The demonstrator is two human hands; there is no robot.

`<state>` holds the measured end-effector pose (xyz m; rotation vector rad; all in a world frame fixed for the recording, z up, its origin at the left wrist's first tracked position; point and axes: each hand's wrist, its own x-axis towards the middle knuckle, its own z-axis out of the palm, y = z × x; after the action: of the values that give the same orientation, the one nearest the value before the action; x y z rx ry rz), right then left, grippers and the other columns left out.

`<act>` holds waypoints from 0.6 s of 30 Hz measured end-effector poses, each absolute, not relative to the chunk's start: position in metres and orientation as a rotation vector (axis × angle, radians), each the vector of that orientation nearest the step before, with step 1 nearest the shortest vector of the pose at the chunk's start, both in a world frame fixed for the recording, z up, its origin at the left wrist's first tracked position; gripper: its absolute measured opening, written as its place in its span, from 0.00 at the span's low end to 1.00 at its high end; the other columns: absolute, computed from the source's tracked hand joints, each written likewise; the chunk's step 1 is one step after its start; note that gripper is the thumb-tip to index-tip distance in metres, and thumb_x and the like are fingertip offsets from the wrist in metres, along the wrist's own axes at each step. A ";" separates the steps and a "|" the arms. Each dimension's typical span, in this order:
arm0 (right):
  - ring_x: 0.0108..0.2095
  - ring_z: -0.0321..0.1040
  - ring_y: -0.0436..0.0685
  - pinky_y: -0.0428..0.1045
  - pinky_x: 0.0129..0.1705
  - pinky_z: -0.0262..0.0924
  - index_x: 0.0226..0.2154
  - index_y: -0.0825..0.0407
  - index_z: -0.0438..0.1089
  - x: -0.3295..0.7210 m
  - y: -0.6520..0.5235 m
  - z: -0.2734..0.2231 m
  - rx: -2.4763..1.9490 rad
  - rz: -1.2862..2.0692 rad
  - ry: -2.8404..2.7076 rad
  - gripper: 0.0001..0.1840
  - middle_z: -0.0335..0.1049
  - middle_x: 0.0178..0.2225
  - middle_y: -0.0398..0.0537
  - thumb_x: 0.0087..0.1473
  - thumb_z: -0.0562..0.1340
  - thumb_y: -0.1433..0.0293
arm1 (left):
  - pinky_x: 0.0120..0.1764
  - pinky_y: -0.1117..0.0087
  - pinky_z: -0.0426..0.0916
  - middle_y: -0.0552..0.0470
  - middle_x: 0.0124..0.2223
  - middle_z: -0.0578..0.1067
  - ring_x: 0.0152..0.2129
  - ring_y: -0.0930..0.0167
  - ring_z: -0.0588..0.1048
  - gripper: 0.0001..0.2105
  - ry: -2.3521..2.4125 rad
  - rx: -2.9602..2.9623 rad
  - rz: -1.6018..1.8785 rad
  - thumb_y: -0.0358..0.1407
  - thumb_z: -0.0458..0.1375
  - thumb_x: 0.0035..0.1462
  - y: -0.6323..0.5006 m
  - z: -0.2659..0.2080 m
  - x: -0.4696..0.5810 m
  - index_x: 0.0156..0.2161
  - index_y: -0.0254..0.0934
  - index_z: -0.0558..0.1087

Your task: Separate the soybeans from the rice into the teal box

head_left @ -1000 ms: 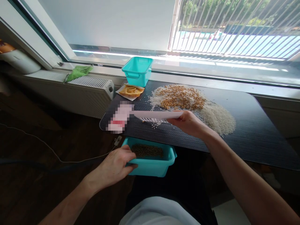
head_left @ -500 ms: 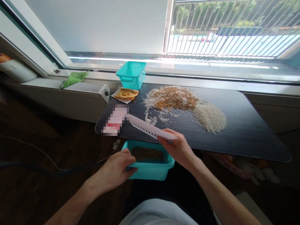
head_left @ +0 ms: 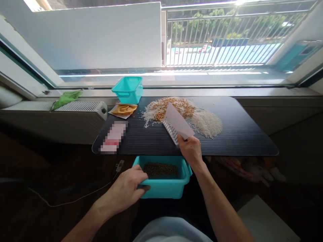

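My left hand (head_left: 133, 183) grips the near left rim of a turquoise plastic bin (head_left: 164, 189), fingers over the edge and thumb outside. The bin is just below the table's front edge and holds a layer of small greenish-brown beans or grains (head_left: 161, 170). Closed round one end of a pale plastic panel with a row of slots (head_left: 176, 122), my right hand (head_left: 191, 149) is at the table's front edge. The panel is tilted over the table, in front of a pile of white rice (head_left: 208, 123) with yellowish round peas or beans (head_left: 181, 104) heaped on its left part.
A second turquoise bin (head_left: 128, 90) stands at the back left of the dark table (head_left: 242, 134). Before it lies a folded yellow cloth (head_left: 124, 109) on white paper. A blurred pink-white item (head_left: 113, 137) is at the left. A radiator (head_left: 75, 111) carries a green cloth (head_left: 67, 98).
My right hand has swung the slotted panel from pointing left to pointing away over the pile. The view has shifted. My left hand stays on the bin's rim.
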<state>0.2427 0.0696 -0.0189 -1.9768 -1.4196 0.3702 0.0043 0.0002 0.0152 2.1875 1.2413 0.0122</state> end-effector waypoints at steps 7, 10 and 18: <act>0.27 0.70 0.61 0.50 0.29 0.55 0.21 0.52 0.74 0.282 0.068 -0.016 -2.128 0.269 -1.279 0.19 0.73 0.21 0.55 0.54 0.56 0.60 | 0.36 0.70 0.64 0.53 0.32 0.71 0.32 0.70 0.70 0.09 1.179 2.159 0.038 0.30 0.56 0.55 -0.002 0.020 0.028 0.24 0.37 0.65; 0.27 0.70 0.62 0.50 0.31 0.55 0.22 0.53 0.75 0.298 0.069 -0.013 -2.173 0.214 -1.235 0.18 0.73 0.21 0.57 0.54 0.56 0.61 | 0.35 0.70 0.64 0.53 0.32 0.71 0.32 0.70 0.70 0.09 1.138 2.163 0.063 0.30 0.57 0.55 -0.003 0.022 0.036 0.24 0.37 0.65; 0.30 0.72 0.63 0.50 0.30 0.55 0.25 0.55 0.77 0.331 0.080 -0.015 -2.180 0.185 -1.296 0.20 0.75 0.23 0.59 0.55 0.56 0.60 | 0.35 0.70 0.64 0.53 0.32 0.71 0.32 0.71 0.70 0.09 1.090 2.135 0.045 0.29 0.57 0.54 -0.001 0.025 0.054 0.24 0.36 0.64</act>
<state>0.3311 0.0803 -0.0148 -2.1800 -1.2956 0.1845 0.0544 -0.0010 0.0250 2.1349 1.0902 0.0446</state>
